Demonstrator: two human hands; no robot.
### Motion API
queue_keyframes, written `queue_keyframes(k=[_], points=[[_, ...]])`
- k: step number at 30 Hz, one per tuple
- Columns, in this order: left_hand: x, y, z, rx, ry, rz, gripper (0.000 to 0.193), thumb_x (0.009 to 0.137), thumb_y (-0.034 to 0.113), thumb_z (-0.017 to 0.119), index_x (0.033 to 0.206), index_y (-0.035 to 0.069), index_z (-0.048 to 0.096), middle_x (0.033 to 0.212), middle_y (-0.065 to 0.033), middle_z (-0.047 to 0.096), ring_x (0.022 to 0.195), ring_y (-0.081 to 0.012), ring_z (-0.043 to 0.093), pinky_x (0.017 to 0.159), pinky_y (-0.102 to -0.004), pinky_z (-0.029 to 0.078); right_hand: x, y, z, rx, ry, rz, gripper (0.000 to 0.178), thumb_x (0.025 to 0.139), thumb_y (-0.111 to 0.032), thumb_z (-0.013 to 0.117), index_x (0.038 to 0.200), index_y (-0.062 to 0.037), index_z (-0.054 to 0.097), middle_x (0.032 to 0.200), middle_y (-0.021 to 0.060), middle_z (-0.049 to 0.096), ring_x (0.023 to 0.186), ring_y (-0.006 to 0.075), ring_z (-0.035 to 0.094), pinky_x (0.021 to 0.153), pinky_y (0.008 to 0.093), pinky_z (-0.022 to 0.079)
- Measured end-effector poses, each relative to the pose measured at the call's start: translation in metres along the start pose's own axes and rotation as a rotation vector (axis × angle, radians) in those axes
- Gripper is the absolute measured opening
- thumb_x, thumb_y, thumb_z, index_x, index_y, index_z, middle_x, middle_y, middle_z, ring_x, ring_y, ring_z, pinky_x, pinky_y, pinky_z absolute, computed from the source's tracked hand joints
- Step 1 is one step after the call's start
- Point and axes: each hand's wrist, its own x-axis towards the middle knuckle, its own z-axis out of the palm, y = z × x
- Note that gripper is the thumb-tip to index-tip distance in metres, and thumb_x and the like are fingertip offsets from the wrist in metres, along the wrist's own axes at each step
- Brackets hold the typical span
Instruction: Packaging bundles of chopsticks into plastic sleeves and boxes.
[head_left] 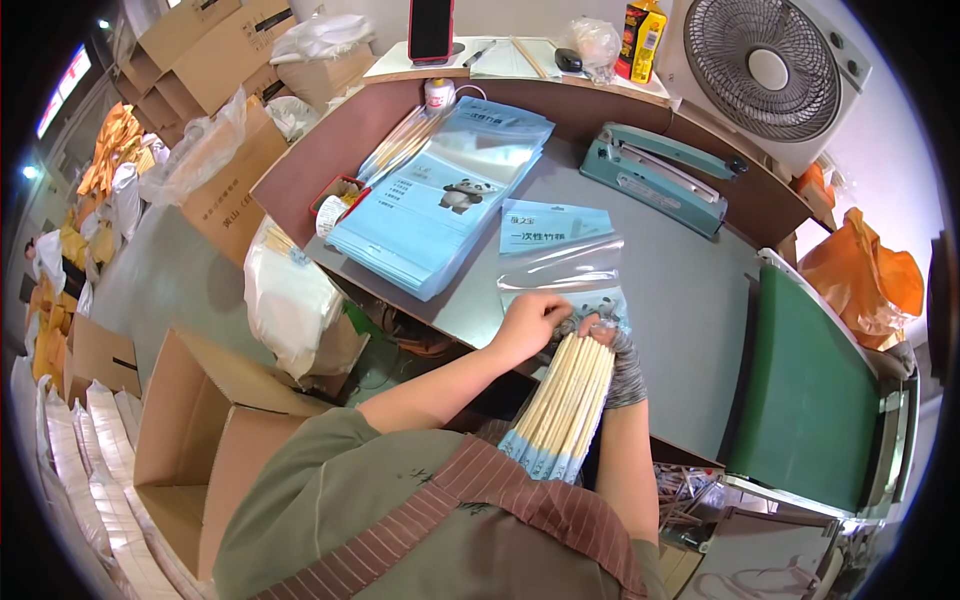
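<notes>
My right hand (627,370), in a grey glove that leaves the fingertips bare, is wrapped round a bundle of wooden chopsticks (572,395). The bundle slants towards my body, its near ends in blue-and-white printed wraps. Its far ends meet the near edge of a flat blue and clear plastic bag (560,262) with a panda print. My left hand (535,325) is bare, its fingers pinched at that near edge of the bag. Fingers partly hide the spot where chopsticks and bag meet. Beyond, to the left, lies a stack of similar bags (440,200).
A teal bag sealer (655,180) stands at the back right of the grey table (690,300). To the right is a green conveyor belt (810,390). Loose sticks (400,145) lie behind the stack. An open cardboard box (190,430) stands left; a fan (767,70) is behind.
</notes>
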Motion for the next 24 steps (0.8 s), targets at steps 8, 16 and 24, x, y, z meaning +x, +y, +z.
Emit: queue_keyframes(k=[8, 16, 24], points=[[-0.045, 0.05, -0.002, 0.41, -0.036, 1.06, 0.028, 0.066, 0.006, 0.063, 0.094, 0.003, 0.062, 0.082, -0.0035, 0.053, 0.067, -0.0181, 0.054, 0.055, -0.0286, 0.044, -0.026, 0.041, -0.036, 0.018, 0.328, -0.156, 0.048, 0.081, -0.029, 0.061, 0.12, -0.006, 0.045, 0.105, 0.0062, 0.054, 0.093, 0.0169, 0.054, 0.08, 0.0291, 0.047], [-0.095, 0.001, -0.026, 0.419, -0.012, 0.375, 0.047, 0.067, 0.003, 0.059, 0.113, 0.002, 0.05, 0.1, -0.0129, 0.051, 0.078, -0.0305, 0.055, 0.068, -0.0344, 0.046, -0.166, 0.096, 0.015, -0.438, 0.5, 0.205, 0.054, 0.079, -0.029, 0.068, 0.121, -0.0047, 0.043, 0.109, 0.0066, 0.054, 0.101, 0.0174, 0.052, 0.089, 0.0325, 0.041], [-0.043, 0.005, -0.001, 0.046, 0.02, 0.277, 0.029, 0.071, -0.008, 0.052, 0.1, -0.001, 0.052, 0.09, -0.0154, 0.051, 0.081, -0.0296, 0.053, 0.072, -0.0326, 0.044, -0.072, 0.013, 0.029, -1.628, 0.954, -0.271, 0.047, 0.08, -0.005, 0.055, 0.123, -0.0121, 0.038, 0.085, 0.0076, 0.06, 0.072, 0.0216, 0.061, 0.061, 0.0285, 0.05]])
